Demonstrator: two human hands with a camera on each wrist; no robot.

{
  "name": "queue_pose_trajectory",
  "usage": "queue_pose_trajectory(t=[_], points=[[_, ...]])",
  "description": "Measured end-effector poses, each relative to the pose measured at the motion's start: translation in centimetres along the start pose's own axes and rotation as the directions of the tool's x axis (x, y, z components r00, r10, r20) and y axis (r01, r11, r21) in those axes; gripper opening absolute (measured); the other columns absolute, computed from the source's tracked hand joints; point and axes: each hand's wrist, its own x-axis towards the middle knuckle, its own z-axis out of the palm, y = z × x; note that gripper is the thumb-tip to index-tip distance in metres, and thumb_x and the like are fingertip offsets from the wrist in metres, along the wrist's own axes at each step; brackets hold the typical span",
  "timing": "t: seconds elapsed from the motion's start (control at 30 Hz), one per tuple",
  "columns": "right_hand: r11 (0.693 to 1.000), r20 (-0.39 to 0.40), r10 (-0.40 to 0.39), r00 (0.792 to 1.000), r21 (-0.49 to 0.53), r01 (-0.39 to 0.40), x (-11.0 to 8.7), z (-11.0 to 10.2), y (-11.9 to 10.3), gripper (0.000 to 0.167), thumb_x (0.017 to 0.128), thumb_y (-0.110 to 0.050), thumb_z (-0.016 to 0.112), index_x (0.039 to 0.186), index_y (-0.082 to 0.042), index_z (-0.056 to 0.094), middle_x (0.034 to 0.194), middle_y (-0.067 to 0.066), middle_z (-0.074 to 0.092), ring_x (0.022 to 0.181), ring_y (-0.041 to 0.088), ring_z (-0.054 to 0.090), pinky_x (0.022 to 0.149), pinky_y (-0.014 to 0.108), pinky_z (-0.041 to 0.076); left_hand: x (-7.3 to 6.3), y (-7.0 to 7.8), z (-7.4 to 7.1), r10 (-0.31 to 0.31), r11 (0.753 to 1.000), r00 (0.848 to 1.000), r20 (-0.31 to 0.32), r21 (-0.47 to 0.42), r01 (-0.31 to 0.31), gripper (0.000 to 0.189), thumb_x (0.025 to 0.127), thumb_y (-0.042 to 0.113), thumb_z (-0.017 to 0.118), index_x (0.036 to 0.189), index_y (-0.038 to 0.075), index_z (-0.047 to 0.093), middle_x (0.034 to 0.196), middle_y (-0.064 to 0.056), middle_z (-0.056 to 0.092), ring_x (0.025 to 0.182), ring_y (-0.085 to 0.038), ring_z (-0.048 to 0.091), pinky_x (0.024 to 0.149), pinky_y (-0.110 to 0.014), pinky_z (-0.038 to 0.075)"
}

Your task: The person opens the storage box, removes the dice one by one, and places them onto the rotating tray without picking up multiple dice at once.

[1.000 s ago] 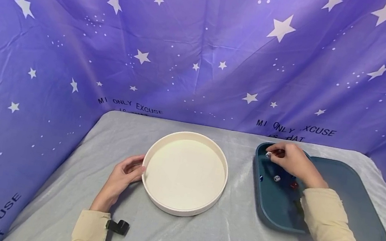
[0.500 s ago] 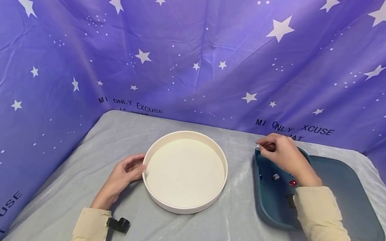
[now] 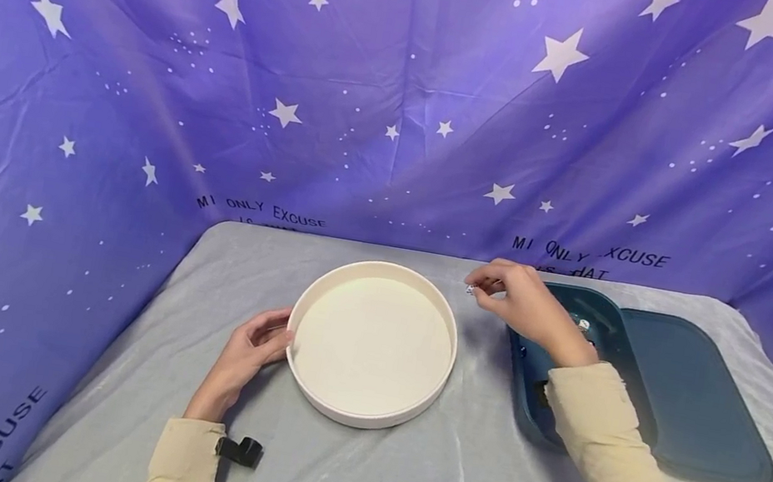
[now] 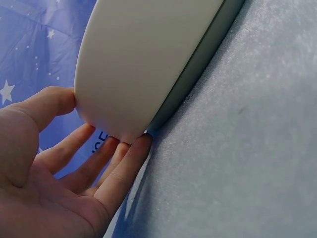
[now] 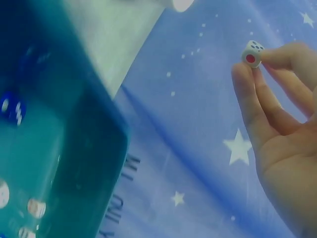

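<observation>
Between thumb and fingertips, my right hand pinches a small white die; a red pip and several dark pips show on it in the right wrist view. The hand is above the cloth, in the gap between a round cream tray and a teal container. My left hand touches the tray's left side, its thumb at the rim and its fingertips against the outer wall. Bare floor shows inside the tray. In the teal container lie a blue die and several others, partly hidden by the right forearm.
A flat teal lid or panel lies against the container's right side. Grey cloth covers the table, and a purple star-patterned curtain hangs behind and at the sides. A black strap is at the left wrist.
My right hand has lifted the white die out over the teal container's left rim and carried it left towards the round tray. The left hand stays at the tray's side.
</observation>
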Motion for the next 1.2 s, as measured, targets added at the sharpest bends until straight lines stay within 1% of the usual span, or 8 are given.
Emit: queue_pose_trajectory(t=[0.2,0.3,0.4,0.57,0.7,0.83,1.03,1.2], points=[[0.999,0.021,-0.005,1.0,0.042,0.004,1.0,1.6,-1.1,0.016,0.092,-0.002,0.065,0.104,-0.005,0.075,0.104,0.01,0.072,0.089,0.02,0.068,0.082,0.041,0.06,-0.1,-0.1,-0.1,0.008,1.0,1.0,-0.006,0.001,-0.008,0.051,0.095,0.013,0.068,0.142,0.005,0.051,0.141,-0.016,0.052,0.117,-0.014,0.059,0.09,-0.026,0.058],[0.999,0.034,-0.001,0.999,0.052,0.0,1.4,2.2,-1.5,0.016,0.092,-0.003,0.065,0.105,-0.004,0.075,0.103,0.009,0.073,0.089,0.019,0.068,0.081,0.038,0.061,-0.2,-0.1,-0.1,0.001,1.0,1.0,-0.008,0.001,-0.001,0.051,0.095,0.013,0.069,0.142,0.006,0.051,0.141,-0.016,0.053,0.119,-0.016,0.059,0.091,-0.025,0.058],[0.998,0.032,-0.023,0.999,0.057,0.021,1.7,2.8,-1.8,0.016,0.091,-0.001,0.066,0.103,-0.003,0.075,0.1,0.009,0.073,0.088,0.019,0.068,0.08,0.037,0.061,-0.1,0.0,-0.1,0.005,1.0,1.0,-0.008,-0.002,-0.005,0.051,0.095,0.013,0.069,0.142,0.006,0.051,0.141,-0.016,0.053,0.121,-0.019,0.058,0.092,-0.026,0.058],[0.998,0.067,-0.025,0.997,0.067,0.021,2.3,3.8,-2.2,0.015,0.09,-0.001,0.066,0.102,-0.003,0.075,0.099,0.008,0.073,0.089,0.019,0.068,0.083,0.037,0.06,-0.1,0.0,0.0,0.015,1.0,1.0,-0.008,-0.006,-0.015,0.052,0.094,0.016,0.07,0.142,0.005,0.051,0.14,-0.016,0.053,0.117,-0.014,0.059,0.091,-0.025,0.058],[0.996,0.116,0.009,0.993,0.091,-0.019,2.5,4.9,-2.2,0.015,0.091,-0.001,0.067,0.103,-0.002,0.075,0.1,0.007,0.073,0.089,0.018,0.067,0.082,0.033,0.059,-0.1,-0.1,-0.1,0.019,1.0,1.0,-0.012,0.015,-0.018,0.054,0.094,0.016,0.07,0.142,0.004,0.05,0.141,-0.018,0.052,0.113,-0.009,0.059,0.09,-0.024,0.058],[0.993,0.149,0.023,0.989,0.11,-0.04,2.6,6.0,-2.1,0.015,0.09,0.0,0.067,0.103,0.0,0.075,0.099,0.007,0.073,0.089,0.017,0.067,0.08,0.03,0.059,-0.1,-0.2,-0.2,0.018,0.999,1.0,-0.017,0.035,-0.018,0.053,0.094,0.015,0.07,0.142,0.003,0.05,0.141,-0.018,0.052,0.113,-0.009,0.059,0.089,-0.022,0.058],[0.995,0.15,-0.001,0.989,0.1,-0.014,2.5,7.9,-1.7,0.013,0.089,0.001,0.068,0.1,0.0,0.075,0.097,0.008,0.074,0.088,0.017,0.067,0.08,0.029,0.059,-0.1,0.0,-0.1,0.015,0.999,1.0,-0.013,0.043,-0.015,0.053,0.094,0.016,0.07,0.142,0.004,0.05,0.141,-0.018,0.052,0.117,-0.013,0.058,0.09,-0.022,0.057],[0.994,0.157,0.016,0.987,0.106,-0.033,2.4,9.6,-1.1,0.013,0.088,0.001,0.069,0.099,-0.001,0.075,0.094,0.006,0.074,0.087,0.016,0.067,0.08,0.028,0.058,-0.1,0.0,0.0,0.015,0.999,1.0,0.002,0.035,-0.015,0.054,0.095,0.017,0.069,0.143,0.002,0.048,0.143,-0.019,0.051,0.12,-0.016,0.057,0.091,-0.021,0.057]])
